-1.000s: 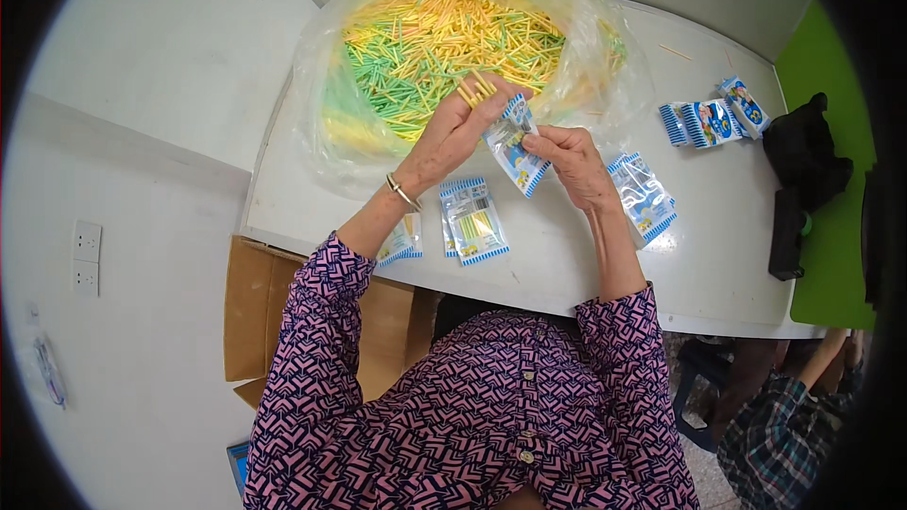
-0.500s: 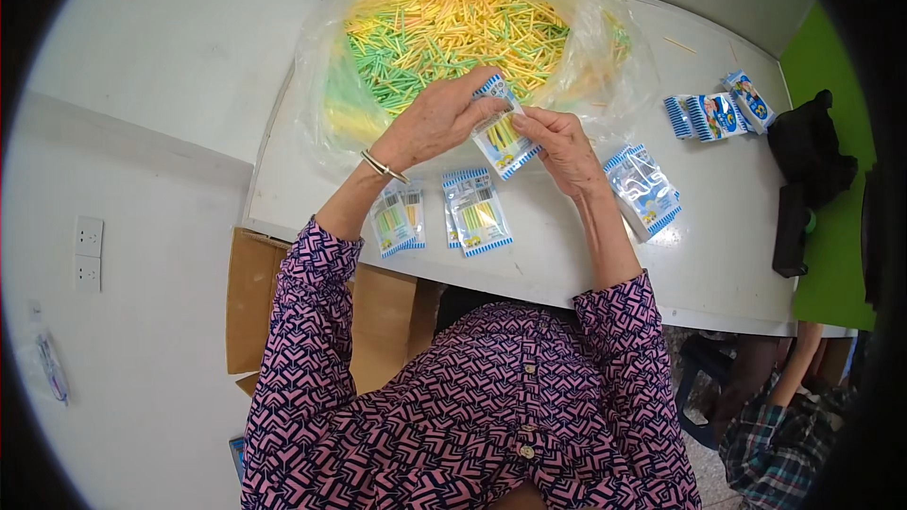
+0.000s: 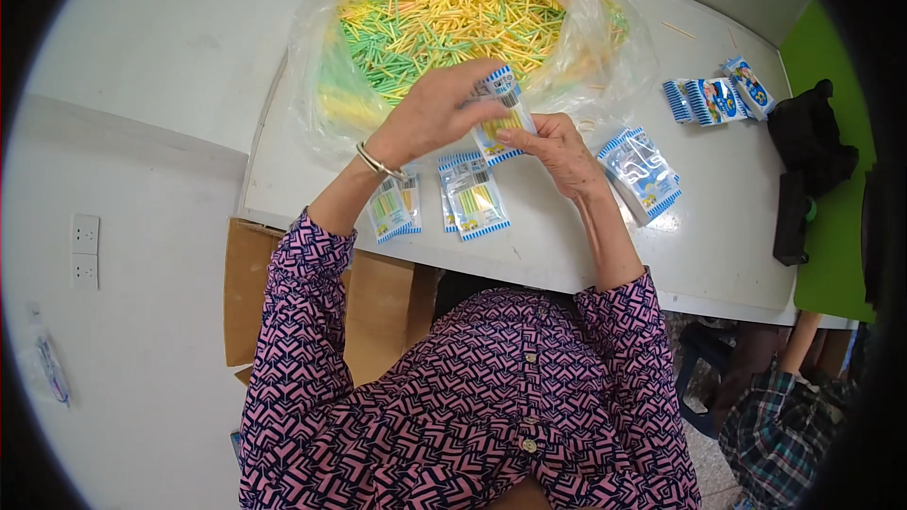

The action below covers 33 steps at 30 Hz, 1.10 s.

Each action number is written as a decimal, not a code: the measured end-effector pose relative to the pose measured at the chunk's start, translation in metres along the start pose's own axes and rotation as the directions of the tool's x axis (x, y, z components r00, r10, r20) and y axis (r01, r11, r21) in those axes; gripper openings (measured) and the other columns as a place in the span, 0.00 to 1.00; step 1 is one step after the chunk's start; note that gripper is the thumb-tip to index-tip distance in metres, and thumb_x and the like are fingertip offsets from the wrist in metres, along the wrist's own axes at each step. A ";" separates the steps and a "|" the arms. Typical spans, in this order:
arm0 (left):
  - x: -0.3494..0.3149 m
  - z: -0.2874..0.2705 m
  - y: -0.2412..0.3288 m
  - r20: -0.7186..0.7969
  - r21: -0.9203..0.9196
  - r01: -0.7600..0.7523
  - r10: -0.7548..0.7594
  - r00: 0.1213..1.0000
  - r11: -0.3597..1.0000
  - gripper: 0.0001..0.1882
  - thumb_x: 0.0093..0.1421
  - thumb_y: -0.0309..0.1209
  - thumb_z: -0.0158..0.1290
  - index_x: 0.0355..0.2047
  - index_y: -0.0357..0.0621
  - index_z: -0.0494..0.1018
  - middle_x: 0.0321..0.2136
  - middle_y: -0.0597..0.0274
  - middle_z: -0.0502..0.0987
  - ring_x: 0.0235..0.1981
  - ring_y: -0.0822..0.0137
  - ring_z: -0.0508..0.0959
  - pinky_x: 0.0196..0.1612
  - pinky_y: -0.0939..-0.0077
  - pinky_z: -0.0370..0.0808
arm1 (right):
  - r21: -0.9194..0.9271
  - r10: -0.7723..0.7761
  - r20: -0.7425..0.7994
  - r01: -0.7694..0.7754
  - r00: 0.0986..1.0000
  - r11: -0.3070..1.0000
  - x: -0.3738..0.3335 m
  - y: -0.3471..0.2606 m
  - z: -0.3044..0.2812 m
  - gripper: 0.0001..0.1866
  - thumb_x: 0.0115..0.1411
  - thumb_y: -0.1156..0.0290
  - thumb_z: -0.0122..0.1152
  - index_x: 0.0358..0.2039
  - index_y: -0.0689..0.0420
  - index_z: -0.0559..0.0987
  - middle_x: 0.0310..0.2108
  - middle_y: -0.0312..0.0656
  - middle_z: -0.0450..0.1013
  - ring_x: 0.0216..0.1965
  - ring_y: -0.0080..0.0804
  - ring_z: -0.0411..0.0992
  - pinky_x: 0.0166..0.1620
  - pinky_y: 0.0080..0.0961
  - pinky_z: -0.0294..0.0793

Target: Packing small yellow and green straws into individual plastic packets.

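Together, left hand [image 3: 437, 110] and right hand [image 3: 565, 157], partly curled, pinching one blue-edged clear packet [image 3: 515, 115]

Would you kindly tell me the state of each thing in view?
Left hand: gripping the packet
Right hand: pinching the packet
Packet: filled, seal unclear
Large bag: open, holding sticks
Cardboard box: open
Middle packets: overlapping, front filled
Nearer right packets: overlapping
Far right packets: clustered

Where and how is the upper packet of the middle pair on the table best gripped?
Probably pinch the upper packet by its right edge, coming from the right: it lies flat on the table, and that thin edge touches no other packet, while its left side overlaps the lower packet.
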<state>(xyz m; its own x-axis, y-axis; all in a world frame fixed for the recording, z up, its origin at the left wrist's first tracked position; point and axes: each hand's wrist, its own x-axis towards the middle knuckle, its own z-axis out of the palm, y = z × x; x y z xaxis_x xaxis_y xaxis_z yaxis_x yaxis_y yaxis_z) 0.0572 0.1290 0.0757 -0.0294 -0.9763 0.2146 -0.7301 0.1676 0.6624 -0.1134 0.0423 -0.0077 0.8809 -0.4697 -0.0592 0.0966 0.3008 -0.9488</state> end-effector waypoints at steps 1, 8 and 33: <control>-0.005 0.003 -0.001 -0.026 0.228 -0.090 0.098 0.995 0.970 0.24 0.57 0.32 0.56 0.52 0.38 0.64 0.44 0.58 0.74 0.45 0.68 0.74 0.47 0.75 0.70 | 0.021 -0.002 0.004 0.002 1.000 1.000 0.000 0.000 0.001 0.14 0.55 0.66 0.64 0.38 0.62 0.80 0.33 0.35 0.77 0.36 0.16 0.71 0.42 0.16 0.67; -0.008 -0.007 0.008 0.032 -0.104 0.171 -0.169 0.985 0.980 0.22 0.59 0.31 0.53 0.52 0.39 0.65 0.46 0.56 0.72 0.46 0.68 0.74 0.49 0.73 0.70 | 0.067 0.048 0.038 -0.051 0.998 0.996 -0.006 -0.004 0.003 0.16 0.57 0.64 0.61 0.40 0.63 0.79 0.34 0.35 0.77 0.36 0.16 0.70 0.42 0.17 0.67; -0.022 0.006 -0.001 0.151 0.294 0.077 -0.126 0.980 0.953 0.18 0.54 0.38 0.57 0.41 0.41 0.72 0.40 0.55 0.76 0.43 0.56 0.74 0.46 0.67 0.71 | -0.887 -0.597 -0.461 -0.328 0.657 0.324 -0.093 0.005 -0.103 0.12 0.54 0.67 0.61 0.35 0.63 0.79 0.39 0.45 0.74 0.42 0.43 0.68 0.48 0.35 0.65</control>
<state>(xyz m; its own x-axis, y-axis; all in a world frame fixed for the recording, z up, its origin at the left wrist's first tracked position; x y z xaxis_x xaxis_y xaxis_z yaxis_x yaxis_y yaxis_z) 0.0546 0.1493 0.0657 -0.0399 -0.9990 0.0181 -0.8986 0.0438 0.4366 -0.2425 0.0015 -0.0387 0.3079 -0.8704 0.3842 -0.6690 -0.4852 -0.5630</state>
